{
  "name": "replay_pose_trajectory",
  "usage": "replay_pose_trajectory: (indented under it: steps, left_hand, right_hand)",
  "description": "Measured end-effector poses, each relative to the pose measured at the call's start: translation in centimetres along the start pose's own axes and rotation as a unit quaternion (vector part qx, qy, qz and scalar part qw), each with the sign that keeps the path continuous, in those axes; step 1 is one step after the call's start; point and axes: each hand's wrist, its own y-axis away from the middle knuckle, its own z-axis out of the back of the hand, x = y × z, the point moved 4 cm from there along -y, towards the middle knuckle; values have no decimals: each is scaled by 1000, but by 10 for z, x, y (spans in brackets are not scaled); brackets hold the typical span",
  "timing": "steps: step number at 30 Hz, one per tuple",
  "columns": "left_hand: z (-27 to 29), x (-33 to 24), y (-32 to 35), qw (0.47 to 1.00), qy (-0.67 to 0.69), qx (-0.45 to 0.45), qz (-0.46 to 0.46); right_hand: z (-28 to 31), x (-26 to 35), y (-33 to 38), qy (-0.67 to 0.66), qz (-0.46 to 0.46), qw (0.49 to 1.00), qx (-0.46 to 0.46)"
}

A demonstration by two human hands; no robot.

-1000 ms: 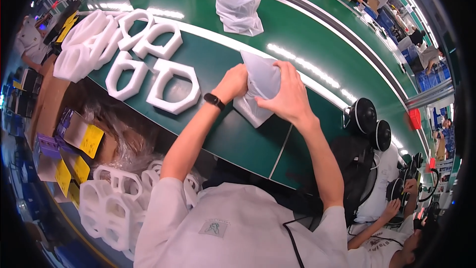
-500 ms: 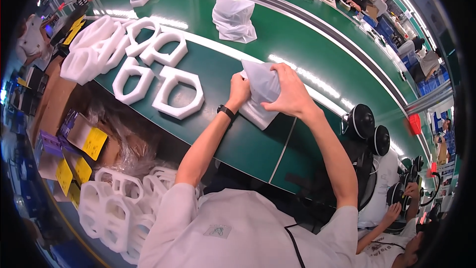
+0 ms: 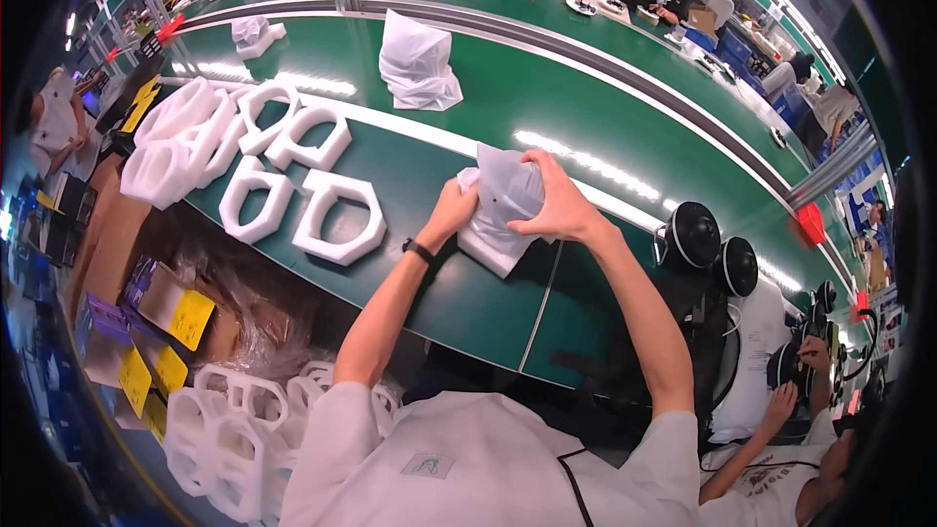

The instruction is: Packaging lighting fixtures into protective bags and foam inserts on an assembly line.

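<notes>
Hands on the bundle: the left hand and the right hand both clasp a white bagged item out on the green workbench, just in front of the person. The left hand's fingers are curled tight round the bundle's left edge, a black wristband on that wrist; the right hand lies spread over the top and right side, fingers pressed into the white wrapping. The bundle's lower corner touches the bench top (what is inside the wrapping cannot be made out).

Left of the hands, close by, a white hexagonal foam frame lies flat, with a second foam frame just beside it, and further left a pile of foam frames leans together. Further back on the bench stands another white bagged bundle, well apart from the hands. To the right, near the bench edge, sit two black round units. Below the bench at lower left, more white foam frames are stacked near yellow-labelled boxes. At the lower right another person's hand is at work.
</notes>
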Motion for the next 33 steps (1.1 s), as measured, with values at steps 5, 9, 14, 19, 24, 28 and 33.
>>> replay_pose_trajectory:
  steps: [5, 9, 14, 19, 24, 28, 33]
  left_hand:
    - [4, 0, 30, 982, 116, 152, -1]
    - [7, -23, 39, 977, 9, 215, 15]
    - [5, -15, 43, 978, -59, 200, -3]
    - [10, -28, 54, 975, -53, 209, 58]
    - [12, -32, 68, 948, -208, 241, 5]
    - [5, -26, 53, 973, -152, 174, -26]
    - [-4, -21, 23, 985, -109, 92, -102]
  right_hand:
    - [8, -9, 2, -51, -24, 998, 16]
    - [7, 12, -5, 42, 17, 998, 33]
    - [-18, 40, 6, 176, 21, 984, -8]
    - [-36, 36, 32, 199, 65, 974, -84]
    - [-37, 22, 31, 182, 41, 979, -86]
    - [-27, 18, 30, 100, 66, 989, -83]
    - [-24, -29, 51, 27, -71, 994, -73]
